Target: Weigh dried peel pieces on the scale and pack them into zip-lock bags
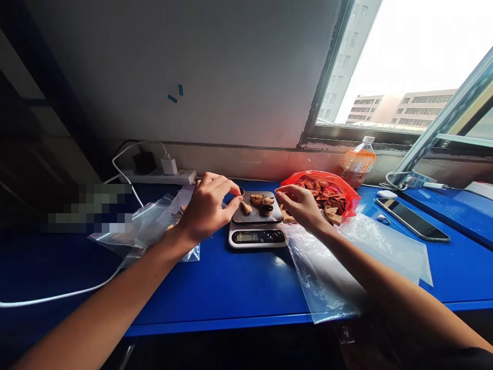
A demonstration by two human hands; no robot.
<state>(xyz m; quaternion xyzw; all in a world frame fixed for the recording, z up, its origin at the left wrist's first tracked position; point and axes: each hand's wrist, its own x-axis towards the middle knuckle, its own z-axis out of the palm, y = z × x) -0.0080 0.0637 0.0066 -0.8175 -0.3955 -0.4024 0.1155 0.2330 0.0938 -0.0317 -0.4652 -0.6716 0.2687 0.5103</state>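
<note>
A small kitchen scale (257, 238) with a steel plate and a lit display stands in the middle of the blue table. Several rough, brown dried pieces (256, 200) lie on its plate. At the plate's left edge, my left hand (210, 205) pinches a small dark dried piece (242, 191) between thumb and finger. My right hand (299, 204) is beside the plate's right edge, its thumb and fingertips closed together; whatever is between them is too small to make out. Behind that hand sits an open red plastic bag (348, 198) full of reddish-brown dried pieces.
Clear zip bags (148, 223) with a few pieces lie at left, and flat clear bags (393, 249) at right. A phone (414, 220), an earbud case (386, 194) and a drink bottle (359, 162) are farther right. A power strip (162, 177) with a white cable stands against the wall.
</note>
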